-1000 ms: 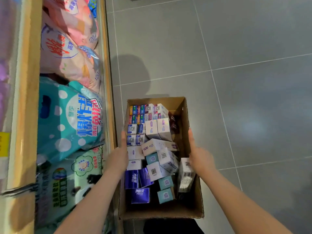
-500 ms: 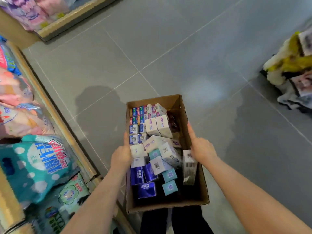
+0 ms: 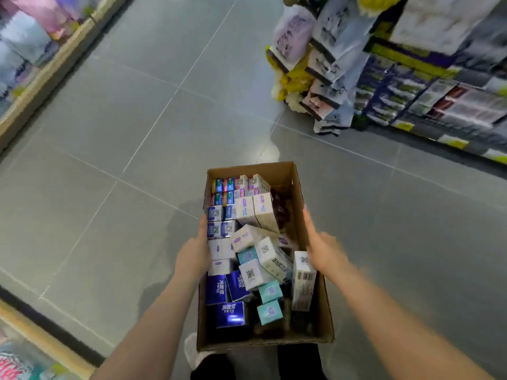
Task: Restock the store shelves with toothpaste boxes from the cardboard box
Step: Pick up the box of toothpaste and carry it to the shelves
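The view has swung from the left shelf toward a right-hand shelf (image 3: 428, 86); one cardboard box (image 3: 299, 204) of jumbled toothpaste boxes (image 3: 248, 237) stays carried above the floor (image 3: 131, 149), left hand (image 3: 193, 255) and right hand (image 3: 323, 249) flat, pressing its sides

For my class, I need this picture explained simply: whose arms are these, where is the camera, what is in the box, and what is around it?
There is no machine here. A person wears a wide-angle camera on the head, so you look down along their own two bare arms. The left hand presses flat against one side of an open cardboard box, and the right hand presses against the other side, carrying it above a grey tiled floor. Inside are many small toothpaste boxes, white, teal and dark blue, some neatly upright, some tumbled. Store shelves with packaged goods stand to the right, blurred. No toothpaste box is held singly.
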